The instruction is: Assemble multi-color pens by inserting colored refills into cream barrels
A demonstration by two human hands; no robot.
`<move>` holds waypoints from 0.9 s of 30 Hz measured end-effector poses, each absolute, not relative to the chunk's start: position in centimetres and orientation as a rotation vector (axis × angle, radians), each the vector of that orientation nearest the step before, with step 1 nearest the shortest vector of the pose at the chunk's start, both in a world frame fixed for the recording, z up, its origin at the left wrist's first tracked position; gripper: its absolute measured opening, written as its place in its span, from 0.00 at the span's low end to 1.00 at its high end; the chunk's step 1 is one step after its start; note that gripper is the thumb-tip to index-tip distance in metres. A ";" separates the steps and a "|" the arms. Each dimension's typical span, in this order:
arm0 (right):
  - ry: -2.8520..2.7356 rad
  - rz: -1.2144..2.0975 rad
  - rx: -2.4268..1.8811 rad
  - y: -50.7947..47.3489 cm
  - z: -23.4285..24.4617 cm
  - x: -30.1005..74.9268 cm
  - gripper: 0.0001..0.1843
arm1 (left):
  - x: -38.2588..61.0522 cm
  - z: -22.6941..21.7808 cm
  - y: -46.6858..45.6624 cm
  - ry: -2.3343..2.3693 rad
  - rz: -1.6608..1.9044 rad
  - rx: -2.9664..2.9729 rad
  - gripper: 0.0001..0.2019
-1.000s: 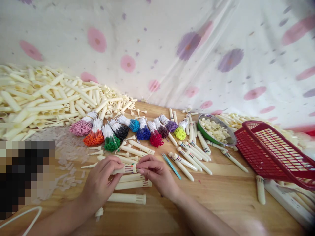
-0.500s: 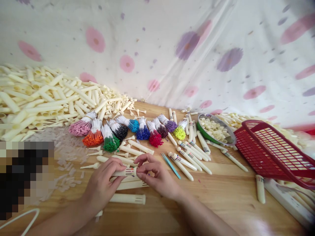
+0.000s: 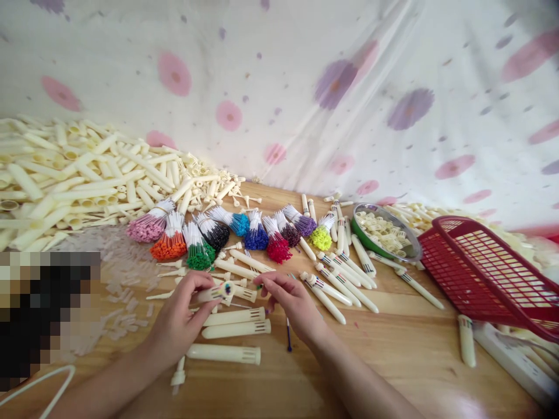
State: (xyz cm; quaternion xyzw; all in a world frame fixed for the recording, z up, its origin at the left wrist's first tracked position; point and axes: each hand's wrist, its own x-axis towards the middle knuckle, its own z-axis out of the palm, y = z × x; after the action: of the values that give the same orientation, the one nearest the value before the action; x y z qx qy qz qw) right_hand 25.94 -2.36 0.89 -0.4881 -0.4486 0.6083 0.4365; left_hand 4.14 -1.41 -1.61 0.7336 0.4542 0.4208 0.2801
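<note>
Fingers of our left hand [image 3: 177, 309] clamp a cream, cylindrical plastic pen barrel [image 3: 210, 294] above the wooden worktop [image 3: 393, 366], its slotted end towards us; our right hand's [image 3: 297, 304] fingertips pinch a small green-tipped piece [image 3: 259, 287], apart from that end, near a slim dark-blue stick [image 3: 289, 337].

my right hand [image 3: 293, 298] has left the pale barrel [image 3: 208, 294]
i now see the barrel's end turned toward my camera, a green bit [image 3: 259, 286] at that hand's fingertips, and a dark blue refill [image 3: 289, 337] showing below it.
</note>
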 end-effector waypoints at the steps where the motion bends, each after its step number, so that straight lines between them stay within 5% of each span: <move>1: -1.122 1.516 -1.227 -2.3 0.9 26.0 0.19 | 4.2 -1.6 -1.4 1.169 1.138 1.919 0.03; 6: -1.259 1.385 -1.241 -2.4 0.8 26.0 0.22 | 4.4 -1.4 -1.5 0.983 1.141 1.773 0.09; 16: -1.718 0.856 -1.437 -1.3 0.5 28.0 0.15 | 3.7 -1.8 -1.0 1.107 1.135 1.898 0.03; 24: -2.036 0.580 -1.557 -1.2 0.8 28.3 0.22 | 3.0 -1.8 -0.5 1.314 1.113 1.880 0.04; 27: -2.145 0.435 -1.588 -1.0 0.6 27.3 0.16 | 3.0 -1.5 -0.4 1.365 1.112 1.875 0.04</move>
State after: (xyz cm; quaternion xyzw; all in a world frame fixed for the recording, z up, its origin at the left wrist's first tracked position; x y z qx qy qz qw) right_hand 27.28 -1.03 0.59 -0.5734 -0.7743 0.1569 0.2170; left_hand 2.99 -0.44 -1.52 0.6996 0.5093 0.4149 0.2810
